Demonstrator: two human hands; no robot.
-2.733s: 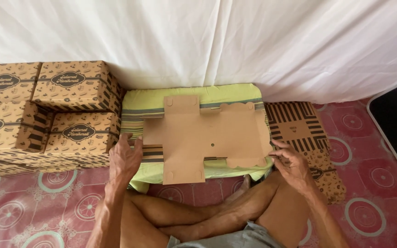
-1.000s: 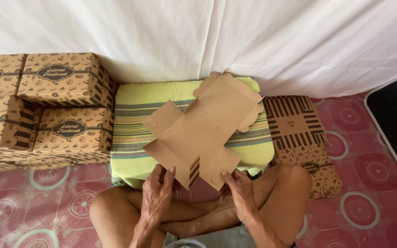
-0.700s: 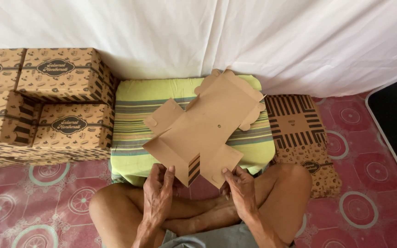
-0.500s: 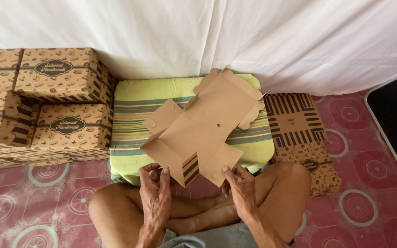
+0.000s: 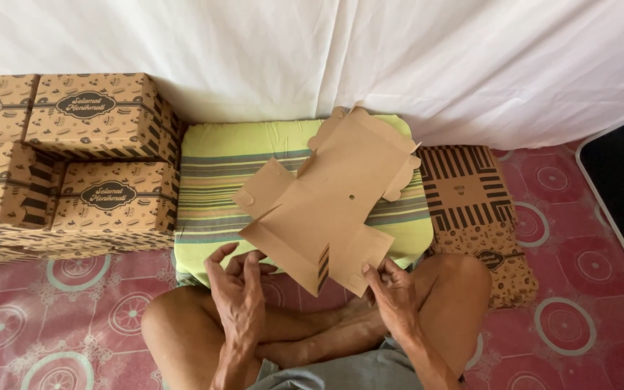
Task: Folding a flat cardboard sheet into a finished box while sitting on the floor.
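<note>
Head view from above a person seated cross-legged: the fingertips of the right hand pinch the near corner flap of a flat, unfolded cardboard box blank, while the left hand, fingers spread and loosely curled, sits just below the blank's lower left edge; whether it touches the card cannot be told. The blank lies tilted at the centre of the frame, resting over a green striped cushion. Just right of the cushion, a stack of flat printed blanks lies on the red patterned mat. At the left edge, assembled brown printed boxes are piled in two tiers. A white sheet hangs across the top of the frame.
</note>
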